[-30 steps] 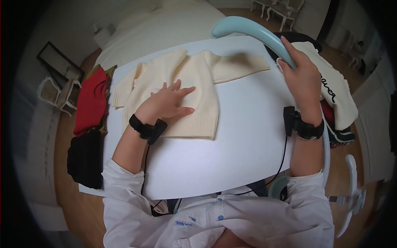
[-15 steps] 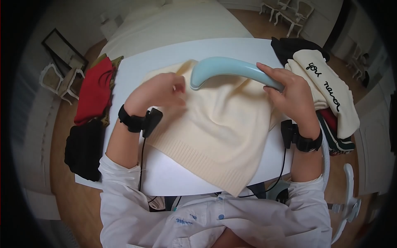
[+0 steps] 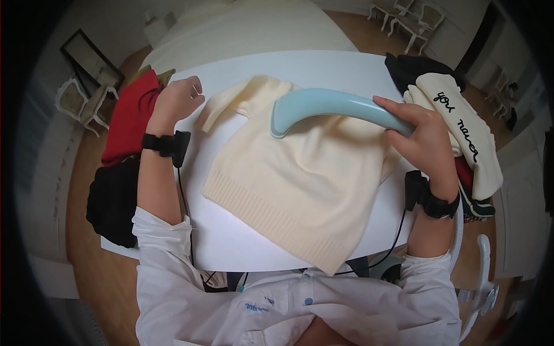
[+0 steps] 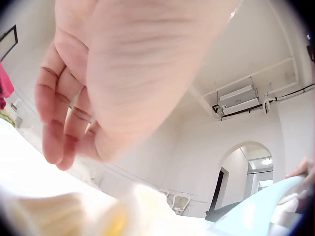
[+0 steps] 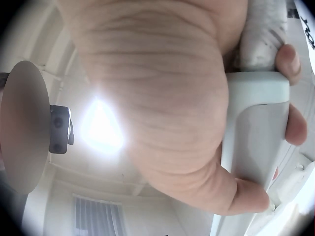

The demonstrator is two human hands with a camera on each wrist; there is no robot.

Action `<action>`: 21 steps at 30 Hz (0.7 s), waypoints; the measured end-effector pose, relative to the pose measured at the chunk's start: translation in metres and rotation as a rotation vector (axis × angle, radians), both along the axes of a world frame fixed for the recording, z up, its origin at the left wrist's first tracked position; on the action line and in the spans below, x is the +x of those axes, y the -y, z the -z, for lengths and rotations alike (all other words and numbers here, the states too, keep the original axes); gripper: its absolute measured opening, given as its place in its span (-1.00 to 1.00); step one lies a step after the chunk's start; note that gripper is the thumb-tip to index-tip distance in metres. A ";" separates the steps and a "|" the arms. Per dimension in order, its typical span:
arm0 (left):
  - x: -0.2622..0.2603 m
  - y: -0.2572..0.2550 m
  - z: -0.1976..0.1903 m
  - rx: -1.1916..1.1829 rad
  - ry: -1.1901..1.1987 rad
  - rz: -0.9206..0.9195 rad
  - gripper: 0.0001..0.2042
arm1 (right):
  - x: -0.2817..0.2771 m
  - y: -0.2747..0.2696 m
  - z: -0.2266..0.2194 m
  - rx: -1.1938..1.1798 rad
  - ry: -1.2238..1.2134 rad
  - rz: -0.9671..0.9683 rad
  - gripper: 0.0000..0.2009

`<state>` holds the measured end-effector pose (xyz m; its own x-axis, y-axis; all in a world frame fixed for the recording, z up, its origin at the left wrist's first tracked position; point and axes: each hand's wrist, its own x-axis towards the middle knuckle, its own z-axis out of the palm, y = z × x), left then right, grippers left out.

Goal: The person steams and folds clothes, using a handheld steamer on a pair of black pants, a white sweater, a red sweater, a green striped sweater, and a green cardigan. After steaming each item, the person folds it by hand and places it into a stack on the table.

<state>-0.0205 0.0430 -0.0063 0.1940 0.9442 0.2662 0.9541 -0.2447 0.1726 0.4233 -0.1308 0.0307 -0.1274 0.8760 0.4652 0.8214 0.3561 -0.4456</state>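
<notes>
A cream knitted sweater [image 3: 300,179] lies slantwise on the white board, its ribbed hem toward the person and one sleeve [image 3: 231,101] pointing to the upper left. My right hand [image 3: 424,135] grips the handle of a light-blue garment steamer head [image 3: 329,109], whose broad end is over the upper part of the sweater. In the right wrist view, thumb and fingers wrap the handle [image 5: 256,132], and a pale hose [image 5: 266,34] runs out of its end. Off the sweater, my left hand [image 3: 176,101] is raised near the red garment, fingers loosely bent and holding nothing.
Red [image 3: 130,118] and black folded clothes [image 3: 112,205] line the left edge of the board [image 3: 231,248]. At the right edge are a cream garment with black lettering [image 3: 461,127] and a black one [image 3: 424,72]. A light-blue hanger-shaped stand part [image 3: 485,288] rises at lower right.
The sweater has been shifted right and toward the person, and now lies at a slant. The steamer head came down over it. My left hand left the sweater and moved to the upper left.
</notes>
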 end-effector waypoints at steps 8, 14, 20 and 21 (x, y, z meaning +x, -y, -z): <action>0.029 0.014 0.006 -0.390 -0.049 0.049 -0.15 | 0.003 -0.002 0.003 -0.038 -0.009 -0.013 -0.46; 0.002 -0.013 0.018 -0.296 -0.023 0.039 -0.36 | 0.004 -0.004 0.005 -0.066 -0.017 -0.015 -0.45; 0.015 0.026 -0.039 -0.338 0.882 0.061 -0.75 | 0.001 0.000 0.000 -0.137 -0.043 -0.003 -0.46; 0.012 0.022 -0.039 -0.323 0.987 0.072 -0.75 | 0.001 0.000 0.000 -0.138 -0.043 -0.002 -0.46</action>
<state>-0.0089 0.0205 0.0330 0.0863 0.9935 0.0738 0.3383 -0.0989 0.9358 0.4243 -0.1308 0.0306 -0.1113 0.9319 0.3453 0.7997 0.2903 -0.5256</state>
